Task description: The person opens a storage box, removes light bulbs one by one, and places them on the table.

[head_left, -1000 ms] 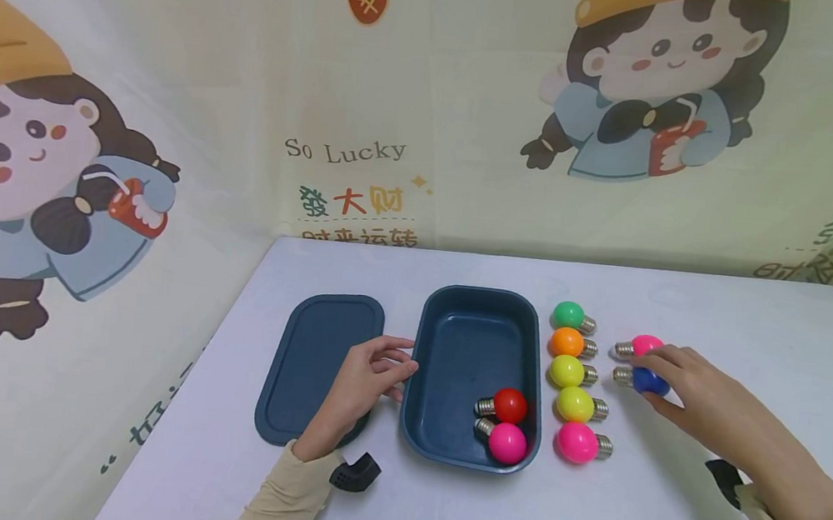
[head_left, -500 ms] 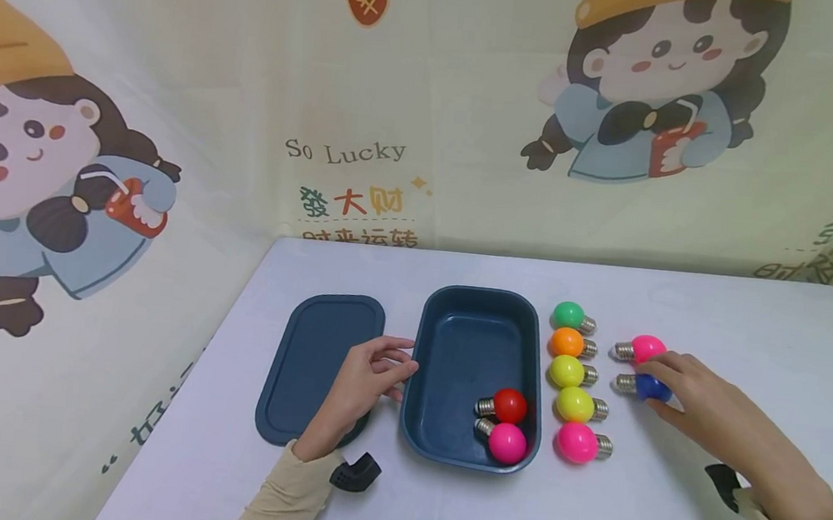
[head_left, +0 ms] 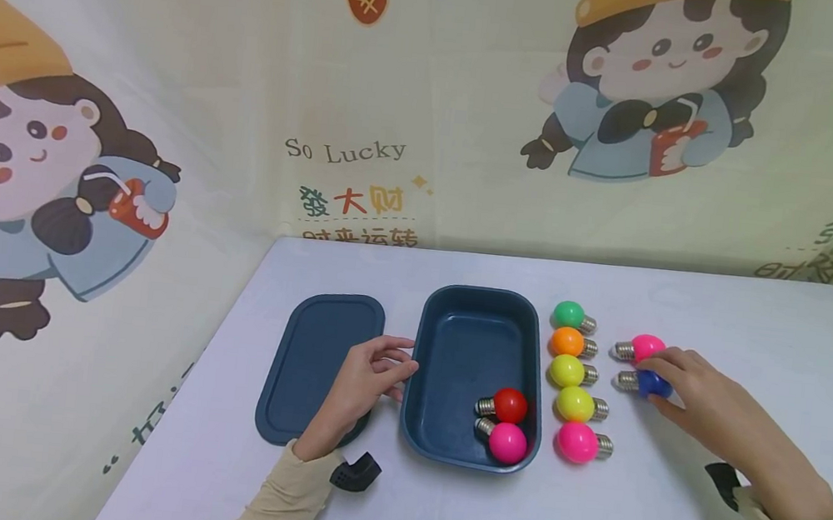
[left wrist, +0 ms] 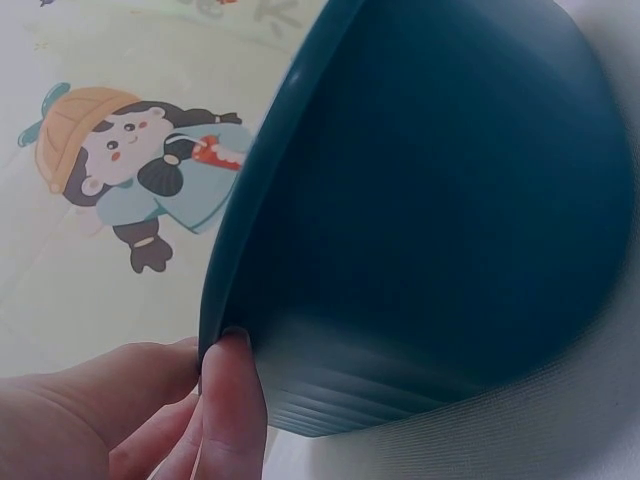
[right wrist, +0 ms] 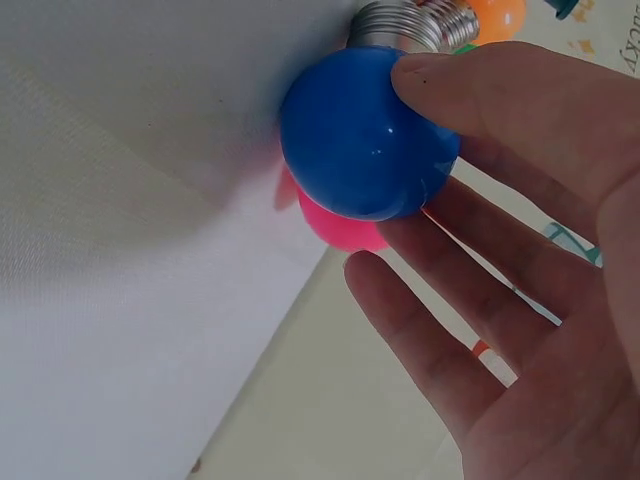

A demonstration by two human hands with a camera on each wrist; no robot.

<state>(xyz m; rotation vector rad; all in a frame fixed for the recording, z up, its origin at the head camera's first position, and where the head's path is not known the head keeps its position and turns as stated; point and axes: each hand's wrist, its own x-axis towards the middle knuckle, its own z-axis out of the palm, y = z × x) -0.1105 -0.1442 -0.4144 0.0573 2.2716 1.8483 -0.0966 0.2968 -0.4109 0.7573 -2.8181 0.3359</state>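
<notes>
My right hand (head_left: 704, 397) holds a blue light bulb (head_left: 655, 384) between thumb and fingers, its metal screw base pointing left. The right wrist view shows the thumb against the round blue bulb (right wrist: 360, 135), the other fingers beneath and beyond it. Just behind lies a pink bulb (head_left: 647, 347). At the left rim of a dark blue box (head_left: 538, 364), my left hand (head_left: 367, 377) pinches the edge. The left wrist view shows thumb and finger (left wrist: 235, 400) meeting at that rim. Inside the box lie a red bulb (head_left: 510, 405) and a pink bulb (head_left: 508, 443).
Right of the box runs a column of bulbs: green (head_left: 569, 314), orange (head_left: 568, 341), two yellow ones and a pink one (head_left: 577, 442). A flat dark blue lid (head_left: 321, 343) lies left of the box, partly under the left hand. A printed curtain (head_left: 474, 132) hangs behind the white table.
The blue bulb and the pink one behind it have shifted very slightly, with small movements of my right hand. My left hand and the box have stayed still.
</notes>
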